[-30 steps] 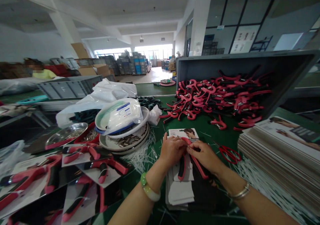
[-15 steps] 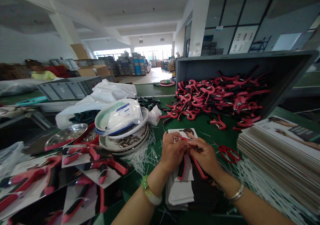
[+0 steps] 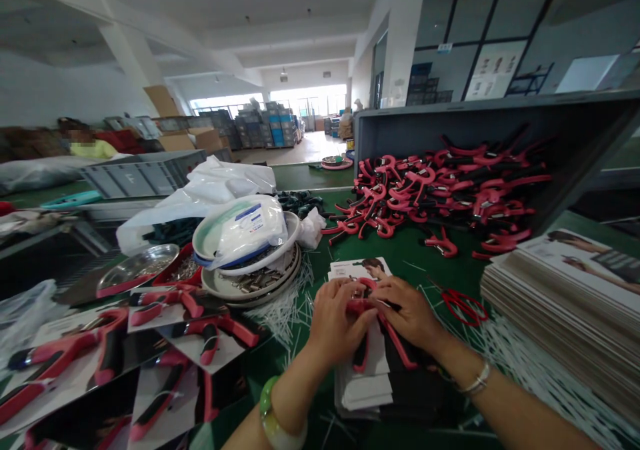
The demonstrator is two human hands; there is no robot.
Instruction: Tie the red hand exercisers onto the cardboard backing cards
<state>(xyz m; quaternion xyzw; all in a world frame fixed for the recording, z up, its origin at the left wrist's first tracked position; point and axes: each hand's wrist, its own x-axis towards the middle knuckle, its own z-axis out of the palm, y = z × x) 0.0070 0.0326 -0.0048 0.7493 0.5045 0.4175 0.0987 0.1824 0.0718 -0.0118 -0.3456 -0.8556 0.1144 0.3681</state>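
Red-and-black pliers (image 3: 399,343) lie on a stack of printed cards (image 3: 367,391), handles pointing toward me. My left hand (image 3: 336,320) is closed around the left side of the pliers' upper part, thumb and fingers on the red piece. On the right side, my right hand (image 3: 407,309) has its fingers closed on the pliers near their head. The head itself is partly covered by my fingers. The top card's picture (image 3: 376,268) shows beyond my hands.
A grey crate (image 3: 480,111) tipped toward me spills many red pliers. A tall card stack (image 3: 560,317), white ties (image 3: 530,357) and red scissors (image 3: 465,307) lie right. Stacked bowls (image 3: 250,287) and carded pliers (image 3: 65,350) sit left. A person (image 3: 93,147) is far left.
My left hand has shifted left and slightly down, its thumb now lower across the red part of the pliers. The right hand stays at the pliers. The view has moved slightly.
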